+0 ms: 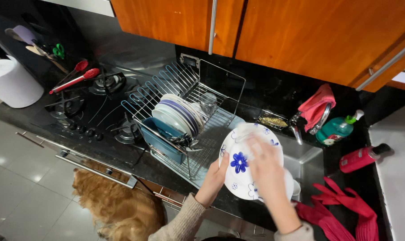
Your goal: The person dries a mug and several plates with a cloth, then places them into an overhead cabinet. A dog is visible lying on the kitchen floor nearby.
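While you stand at the sink, your left hand (pixel 215 177) grips the lower left rim of a white plate with blue flowers (pixel 245 164), fingers closed around its edge, and holds it tilted over the steel sink (pixel 307 161). Your right hand (pixel 265 166) lies flat across the plate's face with the fingers spread; it is blurred, and you cannot tell whether a sponge or cloth sits under the palm, though a pale smear shows near the top of the plate. Judging from that, this plate looks to be mid-wash or mid-wipe, not yet racked.

Just left of the plate, the wire dish rack (pixel 184 89) on the black worktop (pixel 135 154) already carries a row of upright plates (pixel 178 115), a blue container (pixel 160 138) at its near end and a clear glass (pixel 208 103) behind them, so a good share of the washing appears done, with free slots farther back. What is left in the sink is hidden by the plate and your hands.

Red rubber gloves (pixel 341 212) lie unworn to the right. Behind the sink stand the tap (pixel 321 119) draped with a pink cloth (pixel 316 103), a green soap dispenser (pixel 338 128) and a red bottle (pixel 363 157). Farther left are the gas hob (pixel 93 105) and a paper towel roll (pixel 12 82). A golden dog (pixel 117 203) lies on the floor, partly cut off.
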